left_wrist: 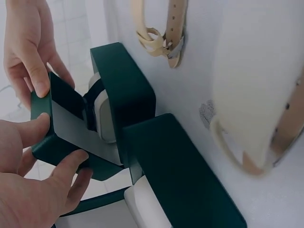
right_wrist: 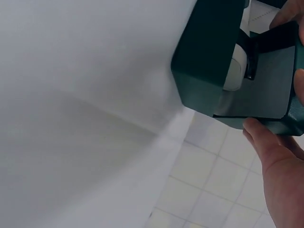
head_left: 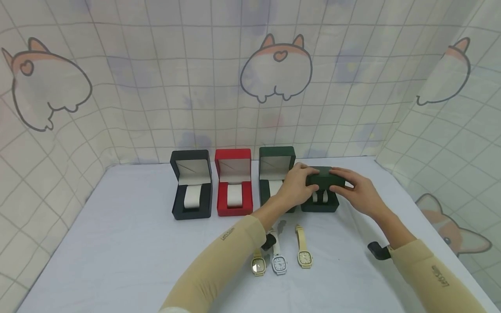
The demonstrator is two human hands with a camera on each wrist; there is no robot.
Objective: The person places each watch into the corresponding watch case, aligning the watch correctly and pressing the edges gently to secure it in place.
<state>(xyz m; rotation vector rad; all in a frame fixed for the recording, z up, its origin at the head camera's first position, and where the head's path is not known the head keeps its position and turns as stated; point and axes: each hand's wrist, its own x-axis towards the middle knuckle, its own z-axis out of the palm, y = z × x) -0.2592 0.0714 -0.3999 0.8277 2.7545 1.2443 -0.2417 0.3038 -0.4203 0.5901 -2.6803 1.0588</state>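
Lid (head_left: 325, 178), between left fingers (head_left: 308, 170) and right fingers (head_left: 342, 173)

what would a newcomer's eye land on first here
Likely the bright red box, standing open second from the left in the row. Next, the partly open green box at the row's right end, its lid held in the left-hand grip and right-hand grip. Above, a cartoon dog seen from behind stands out on the grid-patterned backdrop.
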